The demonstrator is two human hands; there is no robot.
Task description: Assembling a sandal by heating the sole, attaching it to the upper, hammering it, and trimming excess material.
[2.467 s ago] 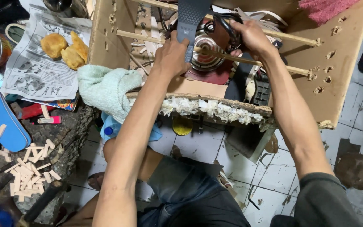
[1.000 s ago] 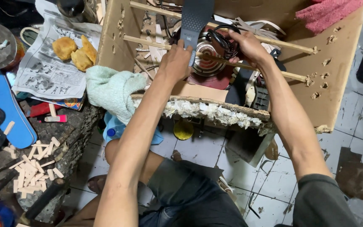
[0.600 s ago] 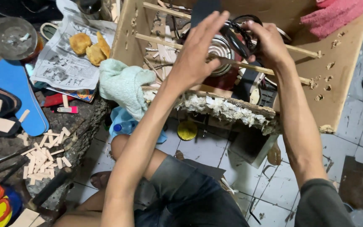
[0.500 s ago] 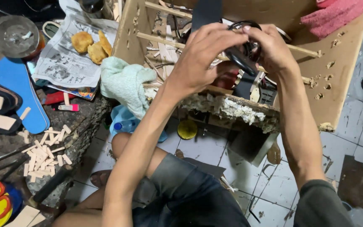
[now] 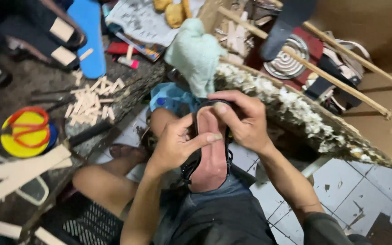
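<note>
— What's that between the hands?

— A shoe sole [image 5: 210, 156], pinkish with a black rim, lying lengthwise over the lap. The left hand [image 5: 178, 145] grips its left edge, thumb laid across the top. The right hand [image 5: 243, 120] curls over the toe end, fingers closed on the far rim.

— How are the arms set?

— Both bent in close, wrists nearly meeting above the knees.

— Any room around them?

— Tight ahead: the crusted board edge [image 5: 305, 118] runs just beyond the right hand, a pale green cloth [image 5: 196, 52] hanging above it. Left of the left hand, past the bare knee, lie little wood sticks [image 5: 89, 100] and a yellow disc [image 5: 23, 134]. White tile floor [image 5: 341, 186] opens under the right forearm.
</note>
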